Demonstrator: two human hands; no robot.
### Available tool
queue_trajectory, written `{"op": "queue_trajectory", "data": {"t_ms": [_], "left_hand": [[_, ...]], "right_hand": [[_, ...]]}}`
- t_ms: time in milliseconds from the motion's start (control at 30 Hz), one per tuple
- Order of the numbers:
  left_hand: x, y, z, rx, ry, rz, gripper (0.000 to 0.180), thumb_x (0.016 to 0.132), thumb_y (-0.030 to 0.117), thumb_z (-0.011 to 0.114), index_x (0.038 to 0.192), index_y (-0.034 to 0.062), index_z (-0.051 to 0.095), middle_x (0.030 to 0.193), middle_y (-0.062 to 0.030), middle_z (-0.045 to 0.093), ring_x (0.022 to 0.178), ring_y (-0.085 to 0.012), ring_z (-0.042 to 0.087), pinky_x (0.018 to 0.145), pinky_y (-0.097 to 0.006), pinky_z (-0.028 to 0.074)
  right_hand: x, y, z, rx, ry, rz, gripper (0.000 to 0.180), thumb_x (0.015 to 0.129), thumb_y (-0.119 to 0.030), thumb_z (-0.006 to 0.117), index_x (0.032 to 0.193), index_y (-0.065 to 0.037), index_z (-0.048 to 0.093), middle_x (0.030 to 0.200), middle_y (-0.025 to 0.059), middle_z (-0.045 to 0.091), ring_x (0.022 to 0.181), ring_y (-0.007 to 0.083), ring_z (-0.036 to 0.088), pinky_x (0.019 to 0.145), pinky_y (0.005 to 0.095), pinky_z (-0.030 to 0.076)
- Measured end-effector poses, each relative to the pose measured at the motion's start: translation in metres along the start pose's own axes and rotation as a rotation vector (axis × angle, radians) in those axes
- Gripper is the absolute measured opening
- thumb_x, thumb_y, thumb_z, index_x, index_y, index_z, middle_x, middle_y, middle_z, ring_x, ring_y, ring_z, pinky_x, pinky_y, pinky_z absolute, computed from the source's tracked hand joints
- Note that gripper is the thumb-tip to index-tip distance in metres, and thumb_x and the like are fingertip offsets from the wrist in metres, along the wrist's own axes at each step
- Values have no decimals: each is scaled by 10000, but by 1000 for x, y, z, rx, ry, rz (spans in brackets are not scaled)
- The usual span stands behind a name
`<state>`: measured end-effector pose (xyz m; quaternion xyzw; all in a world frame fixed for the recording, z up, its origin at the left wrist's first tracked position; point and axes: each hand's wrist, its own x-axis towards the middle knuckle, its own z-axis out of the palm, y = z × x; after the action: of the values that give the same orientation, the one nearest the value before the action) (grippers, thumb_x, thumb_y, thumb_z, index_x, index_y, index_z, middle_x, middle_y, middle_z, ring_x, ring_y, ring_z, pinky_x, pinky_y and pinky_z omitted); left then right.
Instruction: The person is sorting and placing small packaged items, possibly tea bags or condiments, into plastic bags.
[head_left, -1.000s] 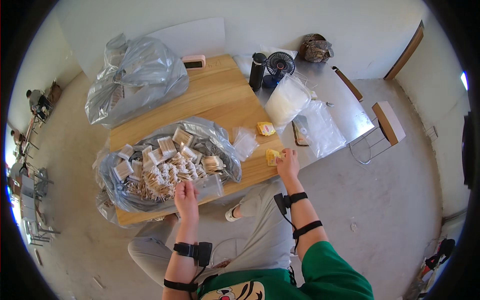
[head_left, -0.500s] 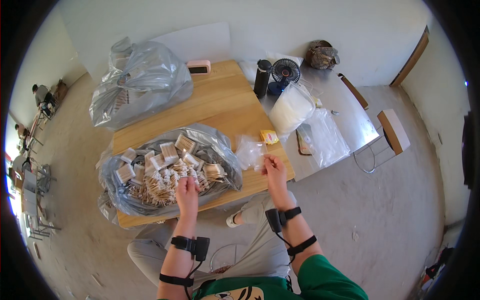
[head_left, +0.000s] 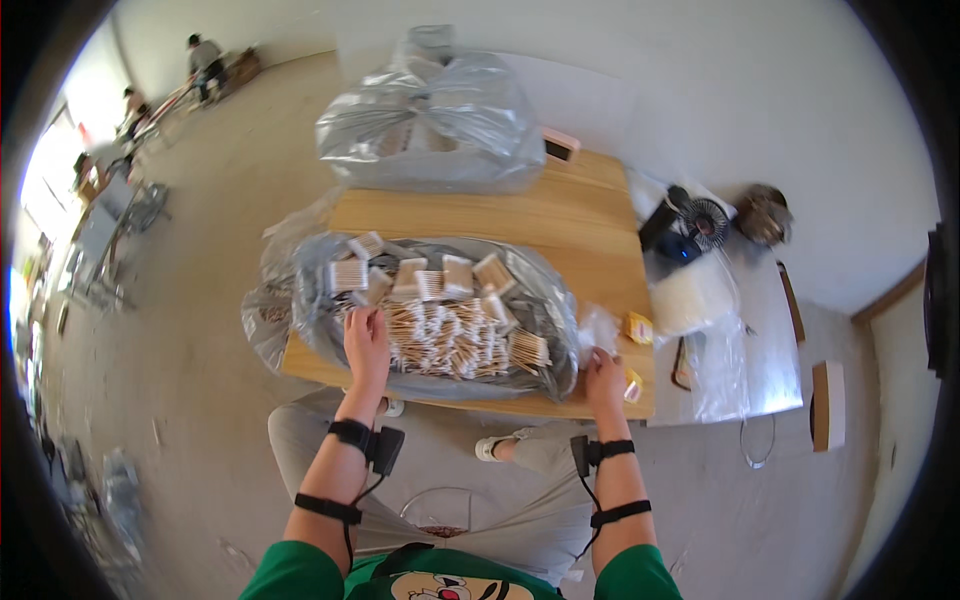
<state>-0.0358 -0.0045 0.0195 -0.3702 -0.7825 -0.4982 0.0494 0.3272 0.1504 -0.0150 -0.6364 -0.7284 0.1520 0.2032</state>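
Loose cotton swabs (head_left: 440,338) with wooden sticks lie heaped in an opened grey plastic bag (head_left: 545,285) on the wooden table. Several small packs of swabs (head_left: 458,277) rest along the heap's far side. My left hand (head_left: 367,345) is at the heap's left end, fingers bent together; whatever they hold is too small to make out. To the right of the grey bag, my right hand (head_left: 605,380) pinches the near edge of a thin clear plastic bag (head_left: 598,328). One yellow packet (head_left: 638,328) lies beyond that hand, and another yellow packet (head_left: 632,385) is right beside it.
A full, tied grey bag (head_left: 430,125) stands at the back of the wooden table (head_left: 490,215), beside a pink-framed device (head_left: 561,145). The metal table (head_left: 770,350) at right bears a black bottle (head_left: 664,218), small fan (head_left: 704,222) and white-filled bag (head_left: 695,295). Other people sit far left.
The view has swung left, so the tables appear further right. My left hand has gone from the heap's middle to its left end. A second yellow packet now shows by my right hand.
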Motion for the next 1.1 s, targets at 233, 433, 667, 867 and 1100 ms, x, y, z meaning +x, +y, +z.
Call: {"op": "queue_trajectory", "data": {"t_ms": [233,433,667,867,1100], "left_hand": [[72,-34,-15,464,57,241,351,744,-13,548,1084,76,551,1188,-144,514,1194,-351,402,1031,-415,300],[96,-64,-23,561,-149,324,456,714,-26,541,1158,72,509,1126,-136,527,1166,-340,414,999,-419,326],[30,13,-34,97,-102,219,431,658,-12,620,1078,66,557,1008,-159,545,993,-361,503,873,-427,415],[-51,72,-28,-266,-429,350,524,624,-7,652,1134,34,538,1031,-165,540,1004,-353,509,880,-417,425],[-67,38,-27,-786,-482,-367,259,838,174,659,1004,-3,568,915,-60,604,828,-126,588,688,-251,472]], "right_hand": [[-21,-8,-4,295,212,-71,204,790,-48,612,994,-43,617,786,107,556,690,188,539,623,321,441],[-61,-22,-4,543,129,-75,144,825,-22,576,964,-6,610,826,73,554,683,155,518,623,276,437],[-94,-116,-11,750,-229,-115,216,894,-78,560,1100,-15,546,939,60,577,805,120,547,701,255,459],[-98,-192,28,806,-216,-384,316,911,-121,555,1197,-20,466,987,79,583,854,132,569,751,259,468],[-103,-197,5,1029,-387,-86,314,923,-116,522,1219,-31,461,961,31,582,785,78,536,603,218,449]]}}
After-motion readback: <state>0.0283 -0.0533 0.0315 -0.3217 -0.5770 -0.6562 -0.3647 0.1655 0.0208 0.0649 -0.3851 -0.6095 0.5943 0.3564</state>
